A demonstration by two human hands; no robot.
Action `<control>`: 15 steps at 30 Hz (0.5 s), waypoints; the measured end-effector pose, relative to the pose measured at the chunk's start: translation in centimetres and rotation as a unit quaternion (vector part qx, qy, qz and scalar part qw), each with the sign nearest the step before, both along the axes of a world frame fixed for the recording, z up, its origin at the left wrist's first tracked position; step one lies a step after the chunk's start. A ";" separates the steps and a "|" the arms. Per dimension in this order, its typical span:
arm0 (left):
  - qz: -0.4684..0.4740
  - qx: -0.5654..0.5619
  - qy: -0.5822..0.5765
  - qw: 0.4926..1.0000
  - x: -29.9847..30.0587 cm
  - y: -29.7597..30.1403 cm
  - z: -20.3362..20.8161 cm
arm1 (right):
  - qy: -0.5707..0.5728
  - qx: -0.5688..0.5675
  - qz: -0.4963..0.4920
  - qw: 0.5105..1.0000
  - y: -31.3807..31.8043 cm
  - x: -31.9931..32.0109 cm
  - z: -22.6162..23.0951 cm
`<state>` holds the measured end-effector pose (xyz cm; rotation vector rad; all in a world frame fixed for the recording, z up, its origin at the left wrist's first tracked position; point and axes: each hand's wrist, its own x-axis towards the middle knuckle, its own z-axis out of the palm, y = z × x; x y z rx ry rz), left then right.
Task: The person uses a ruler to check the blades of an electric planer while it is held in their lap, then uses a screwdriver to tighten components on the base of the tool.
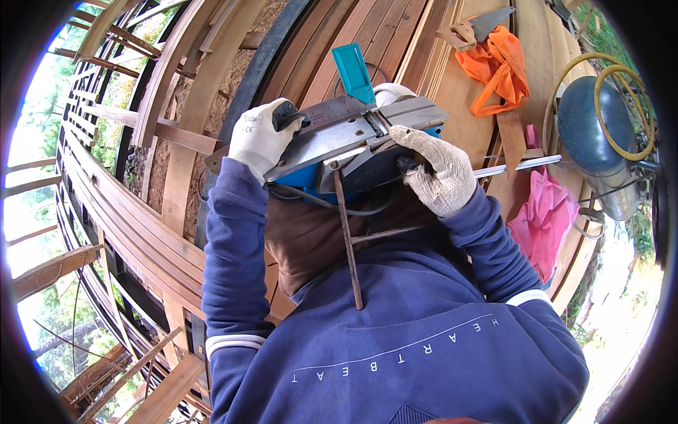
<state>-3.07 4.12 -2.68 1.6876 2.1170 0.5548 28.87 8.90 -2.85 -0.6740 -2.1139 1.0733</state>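
An electric planer (353, 136), blue and black with a bare metal sole, lies sole up across my lap. Along the sole's far side is the steel blade of a try square, its teal handle (352, 71) sticking up away from me. My left hand (263, 138), in a white glove, has its fingers closed by the near end of that blade; their exact hold is partly hidden. In a cream glove, my right hand (441, 169) grips the planer's right part, the index finger touching near the cutter slot. A rusty T-shaped wrench (347, 237) reaches from the planer's near side to my sweatshirt.
Brown planks (339, 56) lie beyond the planer. To the right are a handsaw (487, 25), an orange cloth (498, 71), a pink cloth (544, 219) and a dark tank (597, 120) with a coiled yellow hose (600, 71). Timber framing (187, 141) with gaps runs along the left.
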 end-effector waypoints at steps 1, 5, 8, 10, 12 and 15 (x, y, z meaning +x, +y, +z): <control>0.000 0.002 0.001 1.000 0.0 0.0 0.1 | 0.003 0.009 0.004 1.000 0.2 0.0 0.0; 0.002 -0.003 -0.015 1.000 -0.1 0.0 -0.1 | -0.038 -0.015 0.014 0.999 0.3 0.2 0.4; 0.000 -0.001 -0.022 1.000 0.0 0.0 -0.1 | -0.013 -0.015 0.014 1.000 0.3 0.0 0.5; 0.000 0.004 -0.015 1.000 0.0 -0.1 -0.2 | -0.014 -0.010 0.013 1.000 0.3 0.0 0.4; -0.001 0.010 -0.004 1.000 -0.1 -0.1 -0.3 | -0.012 -0.005 0.012 1.000 0.3 0.0 0.4; -0.002 0.006 -0.003 1.000 -0.2 -0.1 -0.4 | -0.008 -0.007 0.009 1.000 0.2 -0.1 0.3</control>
